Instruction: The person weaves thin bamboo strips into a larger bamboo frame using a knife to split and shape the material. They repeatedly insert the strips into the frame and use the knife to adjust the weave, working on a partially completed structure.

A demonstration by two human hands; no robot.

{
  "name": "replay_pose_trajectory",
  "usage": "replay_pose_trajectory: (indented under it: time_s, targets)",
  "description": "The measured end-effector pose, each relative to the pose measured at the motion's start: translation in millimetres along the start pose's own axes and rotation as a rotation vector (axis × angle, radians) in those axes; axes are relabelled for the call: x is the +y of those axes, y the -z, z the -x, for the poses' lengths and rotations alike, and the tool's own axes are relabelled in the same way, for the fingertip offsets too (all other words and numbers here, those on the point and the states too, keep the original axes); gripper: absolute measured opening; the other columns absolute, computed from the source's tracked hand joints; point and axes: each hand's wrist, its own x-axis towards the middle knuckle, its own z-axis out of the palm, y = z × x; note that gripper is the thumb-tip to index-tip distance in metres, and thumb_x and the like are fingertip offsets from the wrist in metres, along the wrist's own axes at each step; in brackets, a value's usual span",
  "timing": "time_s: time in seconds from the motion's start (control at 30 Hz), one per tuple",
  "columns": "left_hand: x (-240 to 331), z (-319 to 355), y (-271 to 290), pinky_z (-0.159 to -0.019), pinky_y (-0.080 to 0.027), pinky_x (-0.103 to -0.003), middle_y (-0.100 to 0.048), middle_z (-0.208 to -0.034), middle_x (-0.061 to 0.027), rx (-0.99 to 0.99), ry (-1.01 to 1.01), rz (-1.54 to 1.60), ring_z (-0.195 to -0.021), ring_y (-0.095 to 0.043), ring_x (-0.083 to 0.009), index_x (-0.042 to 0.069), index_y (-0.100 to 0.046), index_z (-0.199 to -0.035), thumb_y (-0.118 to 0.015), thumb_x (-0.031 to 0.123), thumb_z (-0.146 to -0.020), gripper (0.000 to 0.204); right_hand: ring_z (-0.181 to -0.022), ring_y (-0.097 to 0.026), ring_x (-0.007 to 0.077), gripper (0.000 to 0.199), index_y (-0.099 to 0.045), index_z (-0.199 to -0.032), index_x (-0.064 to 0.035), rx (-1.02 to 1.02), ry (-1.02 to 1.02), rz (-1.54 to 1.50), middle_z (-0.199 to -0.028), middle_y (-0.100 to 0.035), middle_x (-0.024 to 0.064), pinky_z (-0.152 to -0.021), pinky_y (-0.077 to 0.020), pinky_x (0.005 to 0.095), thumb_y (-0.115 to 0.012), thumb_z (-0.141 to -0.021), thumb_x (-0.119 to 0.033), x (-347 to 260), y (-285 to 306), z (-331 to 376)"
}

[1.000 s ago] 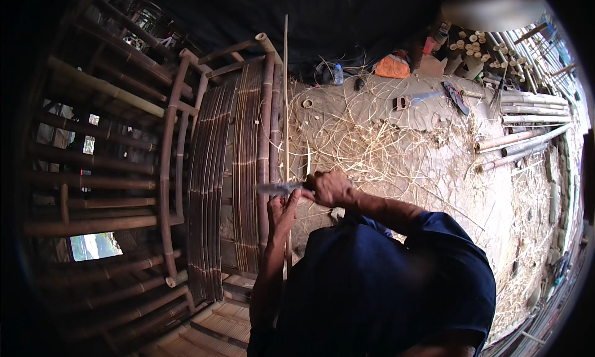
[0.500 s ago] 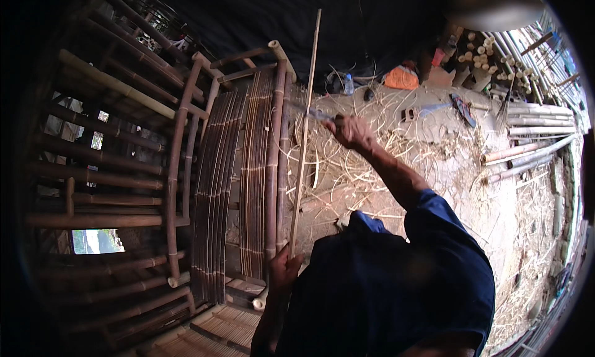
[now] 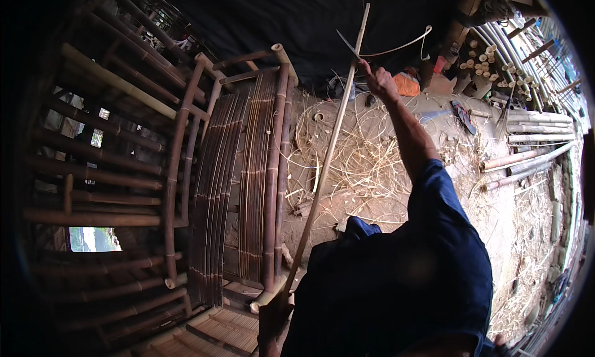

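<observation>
A long, narrow bamboo strip slants from the lower middle up to the dark cloth at the far side. My left hand, in shadow at the lower edge, is closed around its near end. Close to the far end, my right hand grips a knife, whose thin blade crosses the strip. A thin curled shaving sticks out to the right from beside the blade. The knife's handle is mostly hidden by my fingers.
To the left stands a bamboo bench frame with dark slats. Loose shavings litter the floor. Bamboo poles lie at the right, near a sandal. An orange bag rests by the black cloth.
My right hand and the knife have moved away from me along the strip. The strip leans further right, and my left hand has drawn nearer. A curled shaving now shows beside the blade.
</observation>
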Motion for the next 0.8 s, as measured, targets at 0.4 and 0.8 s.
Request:
replay_pose_trajectory:
  time_s: [0.4,0.8]
  targets:
    - [-20.7,-158.6,-28.5,-0.096,-0.044,-0.036,-0.060,-0.122,-0.0181,0.111,-0.017,0.666,-0.114,-0.057,-0.0238,0.000,-0.042,-0.140,-0.051,0.029,-0.099,0.052,-0.053,-0.054,0.0156,0.029,-0.064,-0.078,0.0023,-0.429,-0.084,-0.890,-0.063,-0.060,0.0075,-0.050,-0.0443,0.0345,-0.051,-0.091,-0.019,-114.9,-67.4,107.1]
    - [37.1,-239.1,15.7,-0.041,-0.025,-0.020,-0.040,-0.060,0.0064,0.312,0.133,1.249,-0.045,-0.033,-0.0027,0.006,-0.063,-0.120,-0.052,0.033,-0.100,0.036,-0.042,-0.053,0.0223,0.084,-0.063,-0.088,-0.0037,-0.150,0.885,0.141,-0.053,-0.055,0.0064,-0.041,-0.0440,0.0401,-0.023,-0.088,-0.077,-181.3,-52.0,197.6]
